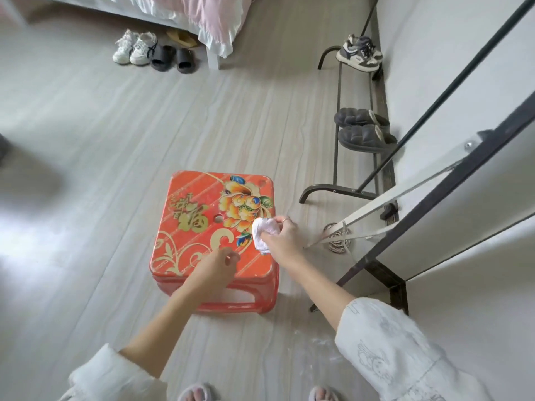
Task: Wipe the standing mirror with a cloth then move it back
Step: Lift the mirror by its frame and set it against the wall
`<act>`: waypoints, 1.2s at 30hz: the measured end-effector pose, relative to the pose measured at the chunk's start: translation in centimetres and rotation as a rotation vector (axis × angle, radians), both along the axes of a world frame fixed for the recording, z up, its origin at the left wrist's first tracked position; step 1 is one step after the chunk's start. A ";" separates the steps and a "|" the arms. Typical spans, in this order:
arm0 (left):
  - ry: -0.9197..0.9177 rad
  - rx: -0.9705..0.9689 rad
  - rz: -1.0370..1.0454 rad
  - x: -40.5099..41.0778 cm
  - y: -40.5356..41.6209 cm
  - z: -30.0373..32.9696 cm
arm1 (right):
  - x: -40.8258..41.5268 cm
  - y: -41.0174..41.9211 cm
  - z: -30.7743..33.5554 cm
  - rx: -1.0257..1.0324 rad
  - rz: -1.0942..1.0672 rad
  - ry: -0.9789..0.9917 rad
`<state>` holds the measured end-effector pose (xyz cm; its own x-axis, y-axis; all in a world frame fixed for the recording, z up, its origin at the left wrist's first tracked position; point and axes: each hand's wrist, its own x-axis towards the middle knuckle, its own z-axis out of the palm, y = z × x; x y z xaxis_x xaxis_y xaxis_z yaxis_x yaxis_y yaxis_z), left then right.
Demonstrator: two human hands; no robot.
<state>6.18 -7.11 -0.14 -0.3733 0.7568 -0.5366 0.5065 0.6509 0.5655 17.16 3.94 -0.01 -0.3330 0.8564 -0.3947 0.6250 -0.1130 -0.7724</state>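
Observation:
The standing mirror [474,180] with a thin black frame leans at the right, its foot on the floor near the wall. A small white cloth [263,233] is bunched in my right hand [282,235], just over the right edge of a red plastic stool [202,227]. My left hand [218,264] hovers over the stool's front part with its fingers loosely curled and nothing in it. Both hands are to the left of the mirror and do not touch it.
A black metal shoe rack [338,157] along the right wall holds grey slippers [362,131] and sneakers [359,53]. White sneakers [133,47] and dark slides [170,59] sit by the bed [185,13] at the top. My slippered feet are at the bottom edge.

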 end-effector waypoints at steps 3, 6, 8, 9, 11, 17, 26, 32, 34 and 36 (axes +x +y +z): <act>0.036 0.024 0.060 -3.6 -1.1 2.3 | -3.8 -0.6 0.0 0.123 0.171 -0.102; 0.043 0.022 0.094 -6.5 -1.7 3.5 | -6.3 -1.0 -1.1 0.205 0.347 -0.249; 0.040 0.012 0.081 -8.1 -1.8 4.2 | -7.1 -1.2 -2.1 0.175 0.412 -0.359; 0.039 0.010 0.071 -8.5 -1.6 4.5 | -7.1 -1.3 -2.5 0.137 0.430 -0.403; 0.032 0.008 0.053 -9.5 -1.3 5.4 | -7.5 -1.4 -2.7 0.055 0.439 -0.445; -0.015 0.037 0.001 -9.9 -0.3 8.6 | -7.4 -0.7 1.7 -0.044 0.362 -0.480; -0.178 0.237 -0.019 -8.8 2.1 22.4 | -3.5 -0.3 20.5 0.055 0.044 -0.262; -0.220 0.401 -0.148 -4.5 4.0 34.0 | 3.6 -0.7 35.8 0.469 -0.400 -0.139; -0.219 0.448 -0.189 -3.0 4.8 37.1 | 5.8 0.1 40.0 0.614 -0.585 -0.136; -0.212 0.491 -0.225 -1.6 5.6 39.9 | 7.5 1.3 43.5 0.671 -0.695 -0.142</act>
<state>4.59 -1.48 39.80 -0.0970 0.9842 -0.1479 0.4452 0.1758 0.8780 24.64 5.24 43.49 0.3440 0.9054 0.2488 0.6778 -0.0560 -0.7331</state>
